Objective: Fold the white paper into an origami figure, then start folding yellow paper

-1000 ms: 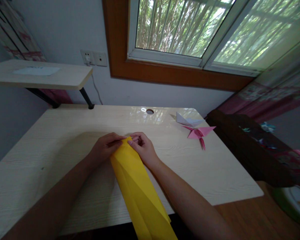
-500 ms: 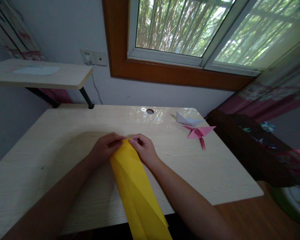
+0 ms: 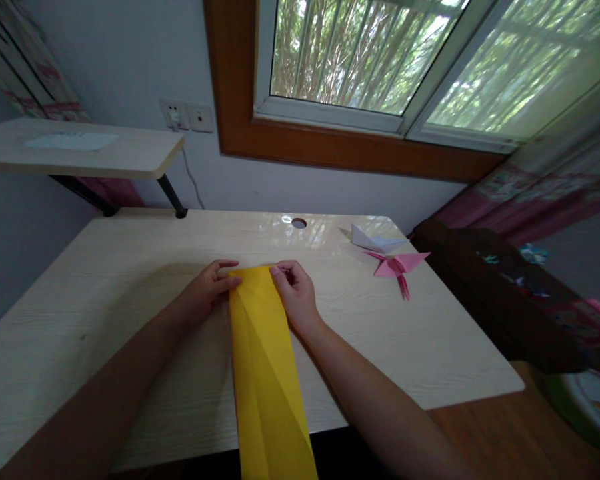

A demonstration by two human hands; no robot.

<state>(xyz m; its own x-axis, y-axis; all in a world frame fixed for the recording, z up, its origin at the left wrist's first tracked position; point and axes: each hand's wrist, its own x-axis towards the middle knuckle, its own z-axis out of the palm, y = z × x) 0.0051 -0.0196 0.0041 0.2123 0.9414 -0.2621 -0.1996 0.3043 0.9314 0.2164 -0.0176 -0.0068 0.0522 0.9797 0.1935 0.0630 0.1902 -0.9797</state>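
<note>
A long strip of folded yellow paper (image 3: 267,360) runs from the middle of the desk toward me and hangs past the near edge. Creases cross its surface lengthwise and slantwise. My left hand (image 3: 213,290) pinches its far left corner, thumb on top. At the far right corner, my right hand (image 3: 296,293) grips the paper between thumb and fingers. The far edge of the sheet lies nearly straight between both hands.
On the desk (image 3: 380,347) at the right lie a pink origami crane (image 3: 397,265) and a white folded paper (image 3: 377,241). A raised shelf (image 3: 140,152) stands at the back left. A cable hole (image 3: 299,223) sits near the back edge.
My hands have moved apart, and the paper's far edge now shows wider and straighter. The strip has swung left at its near end. The crane and white paper stay put.
</note>
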